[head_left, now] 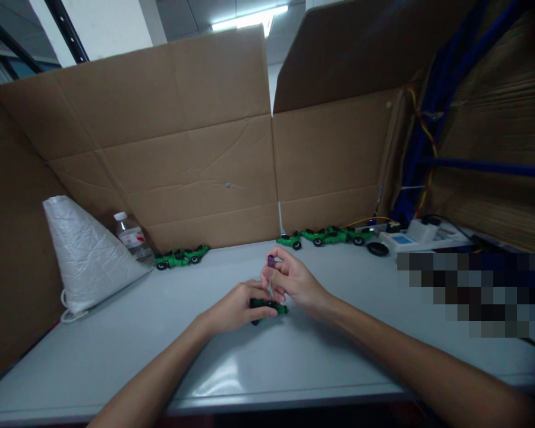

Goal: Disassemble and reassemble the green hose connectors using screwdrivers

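Near the middle of the table, my left hand [239, 306] grips a green toy car [280, 310] and holds it against the tabletop. Its thumb and fingers cover much of the car. My right hand [296, 279] pinches a screwdriver with a purple handle [271, 261]. The screwdriver stands upright, its thin shaft pointing down onto the top of the car. Where the tip meets the car is too small to make out.
Green toy cars stand at the table's back, some on the left [181, 257] and several on the right [334, 236]. A plastic bottle [131, 235] and a silvery bag [87, 255] are at left. A power strip [421, 236] lies at right. Cardboard walls [196, 160] enclose the table [339, 368].
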Available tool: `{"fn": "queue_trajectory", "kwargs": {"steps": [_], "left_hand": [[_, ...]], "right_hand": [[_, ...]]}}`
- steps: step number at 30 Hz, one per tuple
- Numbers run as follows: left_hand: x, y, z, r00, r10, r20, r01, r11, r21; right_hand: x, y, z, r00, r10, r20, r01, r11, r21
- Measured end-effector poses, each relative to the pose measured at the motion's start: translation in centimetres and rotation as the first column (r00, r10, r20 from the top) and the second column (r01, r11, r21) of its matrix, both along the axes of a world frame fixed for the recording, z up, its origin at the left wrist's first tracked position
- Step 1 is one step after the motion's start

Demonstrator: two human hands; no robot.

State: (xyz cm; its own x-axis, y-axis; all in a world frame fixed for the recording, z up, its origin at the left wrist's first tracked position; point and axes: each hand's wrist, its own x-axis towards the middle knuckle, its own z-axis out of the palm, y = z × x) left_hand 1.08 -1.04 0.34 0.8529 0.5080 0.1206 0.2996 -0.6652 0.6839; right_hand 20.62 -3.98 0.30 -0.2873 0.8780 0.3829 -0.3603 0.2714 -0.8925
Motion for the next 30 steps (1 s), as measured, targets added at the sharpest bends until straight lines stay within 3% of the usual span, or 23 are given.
{"fn": "queue_trajectory", "kwargs": {"steps": [10,20,30], "left_hand": [[0.08,-0.17,0.17,1.000,0.005,0.013,-0.005,1.000,0.008],[-0.25,-0.34,-0.32,0.988,0.145,-0.045,-0.144,0.989,0.009],[-0.37,-0.07,-0.10,0.981,0.186,-0.048,-0.163,0.938,0.307]], "right_hand": [[-0.06,-0.31,0.46,1.000,0.031,0.002,-0.031,0.998,-0.063],[0.02,-0.35,0.63,0.997,0.056,0.050,-0.053,0.997,-0.064],[0.09,0.34,-0.04,0.999,-0.027,0.020,0.027,1.000,-0.005]]}}
